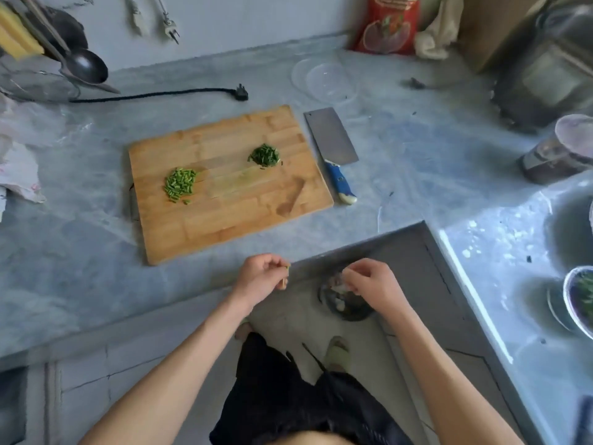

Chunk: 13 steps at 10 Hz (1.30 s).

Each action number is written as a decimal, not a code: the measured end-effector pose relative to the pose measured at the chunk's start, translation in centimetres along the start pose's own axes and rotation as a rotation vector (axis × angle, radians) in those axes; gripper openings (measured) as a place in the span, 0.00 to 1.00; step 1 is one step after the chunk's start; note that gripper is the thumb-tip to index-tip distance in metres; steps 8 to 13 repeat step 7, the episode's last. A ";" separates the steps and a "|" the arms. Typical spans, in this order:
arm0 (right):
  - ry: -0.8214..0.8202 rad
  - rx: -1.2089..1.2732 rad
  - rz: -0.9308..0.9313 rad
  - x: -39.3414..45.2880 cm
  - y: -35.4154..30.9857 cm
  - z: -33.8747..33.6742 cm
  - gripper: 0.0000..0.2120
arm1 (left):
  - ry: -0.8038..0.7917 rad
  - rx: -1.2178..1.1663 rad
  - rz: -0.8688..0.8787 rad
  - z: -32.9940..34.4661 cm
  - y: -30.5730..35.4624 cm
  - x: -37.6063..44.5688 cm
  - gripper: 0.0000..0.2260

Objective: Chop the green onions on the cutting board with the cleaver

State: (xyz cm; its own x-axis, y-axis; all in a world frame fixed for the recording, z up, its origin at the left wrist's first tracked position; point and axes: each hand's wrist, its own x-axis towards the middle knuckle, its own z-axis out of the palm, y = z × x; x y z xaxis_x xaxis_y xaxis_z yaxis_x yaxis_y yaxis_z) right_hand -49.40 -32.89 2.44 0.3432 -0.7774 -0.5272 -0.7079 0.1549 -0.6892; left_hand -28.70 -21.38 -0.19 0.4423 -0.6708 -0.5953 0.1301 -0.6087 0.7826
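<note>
A wooden cutting board point(224, 213) lies on the grey counter. On it sit a pile of light green chopped pieces point(179, 184) at the left and a darker green chopped pile point(265, 155) at the right. The cleaver point(333, 141) with a blue handle lies flat on the counter just right of the board, untouched. My left hand point(261, 277) is off the counter's front edge and pinches a small green and pale scrap point(285, 277). My right hand point(372, 284) pinches a pale scrap over a dark bin point(346, 300) on the floor.
A black power cord and plug point(239, 93) lie behind the board. Clear plastic lids point(324, 80) and a red bag point(388, 24) stand at the back right. A ladle point(85, 67) rests back left, plastic bags point(19, 168) at the left, bowls point(580, 297) on the right counter.
</note>
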 end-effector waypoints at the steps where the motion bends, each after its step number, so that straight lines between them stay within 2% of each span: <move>1: -0.017 -0.030 0.037 0.1 6.5 -3.7 0.03 | -0.057 0.123 -0.064 8.1 -1.2 0.4 0.07; 3: -0.068 -0.154 0.080 1.4 14.2 -7.6 0.05 | -0.091 0.327 -0.134 20.0 -3.6 2.6 0.07; 5: -0.108 -0.272 0.061 3.1 18.3 -9.7 0.05 | 0.028 0.320 -0.192 26.4 -6.0 5.8 0.08; 6: -0.106 -0.283 0.045 3.9 19.2 -10.6 0.05 | 0.054 0.277 -0.233 27.6 -8.0 7.5 0.05; 7: -0.113 -0.270 0.034 3.9 19.4 -11.1 0.06 | 0.096 0.214 -0.241 27.6 -8.4 6.9 0.10; 13: -0.113 -0.270 0.034 3.9 19.4 -11.1 0.06 | 0.096 0.214 -0.241 27.6 -8.4 6.9 0.10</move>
